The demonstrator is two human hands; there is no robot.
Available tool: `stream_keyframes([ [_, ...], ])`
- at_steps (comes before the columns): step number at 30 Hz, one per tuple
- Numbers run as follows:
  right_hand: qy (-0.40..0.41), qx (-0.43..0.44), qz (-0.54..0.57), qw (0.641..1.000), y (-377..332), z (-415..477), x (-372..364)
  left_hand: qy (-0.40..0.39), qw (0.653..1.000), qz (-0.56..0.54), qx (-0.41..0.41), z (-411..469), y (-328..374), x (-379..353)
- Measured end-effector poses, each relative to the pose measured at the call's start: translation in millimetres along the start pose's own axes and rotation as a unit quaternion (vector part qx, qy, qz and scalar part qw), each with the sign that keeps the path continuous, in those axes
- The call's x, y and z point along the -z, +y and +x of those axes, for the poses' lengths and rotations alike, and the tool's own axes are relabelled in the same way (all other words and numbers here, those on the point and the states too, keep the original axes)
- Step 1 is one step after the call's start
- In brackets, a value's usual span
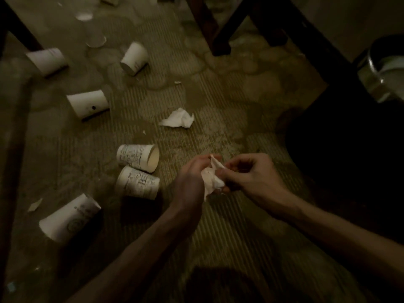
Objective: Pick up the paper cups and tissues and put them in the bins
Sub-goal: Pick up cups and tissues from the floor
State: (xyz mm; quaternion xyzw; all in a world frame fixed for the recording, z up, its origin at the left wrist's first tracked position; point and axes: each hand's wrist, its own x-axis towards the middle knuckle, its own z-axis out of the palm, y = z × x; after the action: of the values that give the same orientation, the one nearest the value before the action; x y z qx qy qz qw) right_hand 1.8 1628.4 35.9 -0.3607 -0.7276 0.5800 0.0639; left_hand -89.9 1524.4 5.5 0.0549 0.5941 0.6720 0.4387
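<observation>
Both forearms reach in from the bottom edge, and the 2 hands meet low over the carpet (pixel 229 101). The left hand (pixel 190 180) has its fingers curled round a crumpled white tissue (pixel 213 181). The right hand (pixel 251 178) pinches the same tissue from the other side with thumb and fingertips. The tissue is clear of the floor, held between them.

Just left of the left hand, 2 printed paper cups lie on their sides, touching. The upper printed cup (pixel 136 158) has its open mouth turned toward the hands, and the lower printed cup (pixel 137 182) lies right beside it. Further left and closer to the person lies the near cup (pixel 70 217), also tipped over, with a torn paper scrap (pixel 35 204) just beyond its left side.

Beyond the hands a second tissue (pixel 178 118) lies loose on the carpet, apart from every cup. Left of it is the dotted cup (pixel 88 106), on its side with 1 black dot on its wall. Further off lie the far cup (pixel 134 58) and the far-left cup (pixel 47 61), both toppled. Past them sits a pale shape (pixel 96 39), possibly a clear cup, too blurred to be sure.

Well to the right of the right hand and beyond it stands a dark bin (pixel 374 64) with a shiny metal rim. Dark furniture legs (pixel 218 33) rise beyond the hands.
</observation>
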Motion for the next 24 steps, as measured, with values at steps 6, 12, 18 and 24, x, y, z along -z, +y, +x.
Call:
stream_keyframes([
  [6, -0.070, -0.061, 0.020, 0.995, -59, 16, -12, 0.012, 0.996, -0.036, -0.083, 11, 33, -3],
  [12, -0.119, -0.215, 0.200, 0.949, -64, 47, -35, 0.161, 0.959, 0.149, -0.177, 40, 32, 31],
  [18, -0.175, -0.018, -0.184, 0.967, -44, 133, -46, 0.181, 0.953, 0.197, -0.144, 56, 29, 75],
  [24, -0.133, 0.219, -0.510, 0.821, -8, 216, -72, 0.222, 0.956, 0.166, -0.097, 67, 19, 90],
])
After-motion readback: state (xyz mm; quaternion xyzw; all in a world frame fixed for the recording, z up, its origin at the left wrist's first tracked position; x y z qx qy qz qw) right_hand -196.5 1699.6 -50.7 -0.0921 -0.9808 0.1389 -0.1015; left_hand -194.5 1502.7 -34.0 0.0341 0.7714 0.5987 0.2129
